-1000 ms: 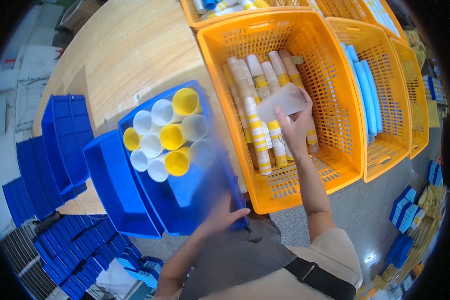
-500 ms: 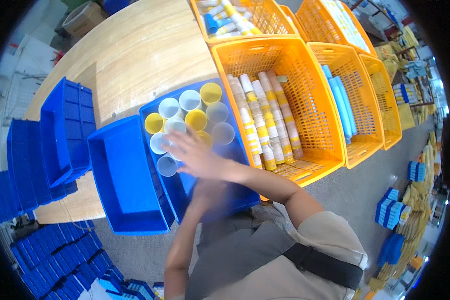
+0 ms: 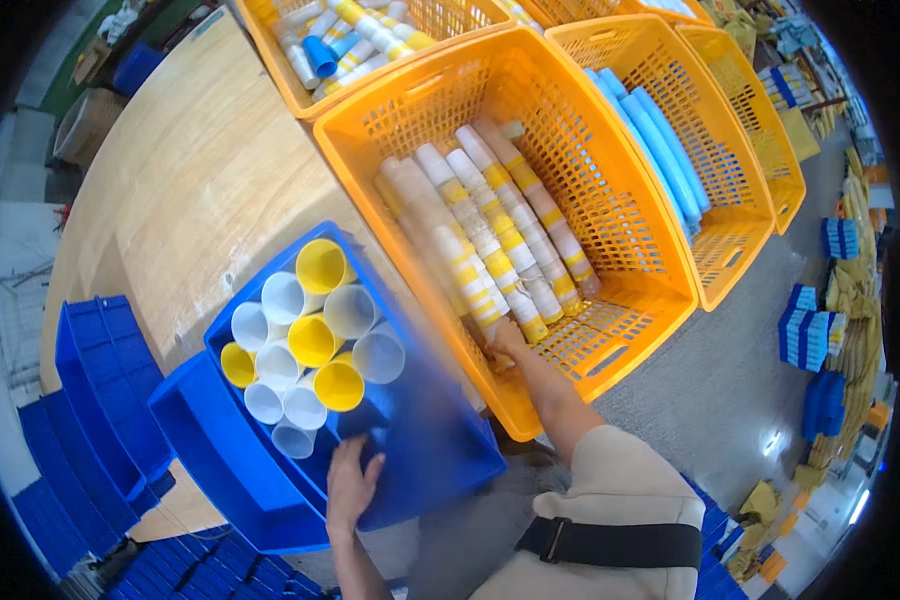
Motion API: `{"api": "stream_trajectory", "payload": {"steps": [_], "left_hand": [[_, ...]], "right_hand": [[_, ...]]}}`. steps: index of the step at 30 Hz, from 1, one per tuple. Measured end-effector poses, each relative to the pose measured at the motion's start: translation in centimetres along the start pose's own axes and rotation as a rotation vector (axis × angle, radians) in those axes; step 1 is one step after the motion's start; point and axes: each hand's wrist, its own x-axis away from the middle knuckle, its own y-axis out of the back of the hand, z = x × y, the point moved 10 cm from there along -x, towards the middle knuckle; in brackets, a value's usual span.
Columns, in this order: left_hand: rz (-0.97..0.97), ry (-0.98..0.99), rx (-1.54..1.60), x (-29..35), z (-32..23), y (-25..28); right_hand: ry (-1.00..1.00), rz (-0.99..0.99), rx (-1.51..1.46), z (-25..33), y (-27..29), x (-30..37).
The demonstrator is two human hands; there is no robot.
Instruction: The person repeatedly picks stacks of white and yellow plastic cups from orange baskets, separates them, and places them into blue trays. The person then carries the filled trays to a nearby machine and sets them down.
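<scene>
A: Where are the tube-like stacks (image 3: 500,222) lying relative to the right grip (image 3: 507,342)?
B: They're lying inside the orange crate (image 3: 625,215), running away from it toward the far side. The grip is reaching their near ends, on the left side.
A: Is it clamping on one?
B: I can't tell; the fingers are partly hiding behind the hand.
A: And the left grip (image 3: 352,485)?
B: Its thumb and fingers are standing apart, with nothing showing between them. It's hovering by the near left part of the blue bin (image 3: 405,430), near the white and yellow cups (image 3: 313,342).
A: What's differing from half a second ago?
B: Then the right grip was over those cups; now it's working in the crate, to their right. The cups are sitting in the bin as before.
</scene>
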Motion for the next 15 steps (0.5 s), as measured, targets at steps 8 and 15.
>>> {"api": "stream_trajectory", "payload": {"steps": [8,15], "left_hand": [[0.03,0.085,0.088,3.4,-1.3,-0.3],[-0.032,-0.186,0.037,5.8,-3.3,-0.2]], "right_hand": [[-0.007,-0.033,-0.018,2.3,5.3,3.7],[0.157,-0.288,-0.311,4.3,16.9,13.4]]}}
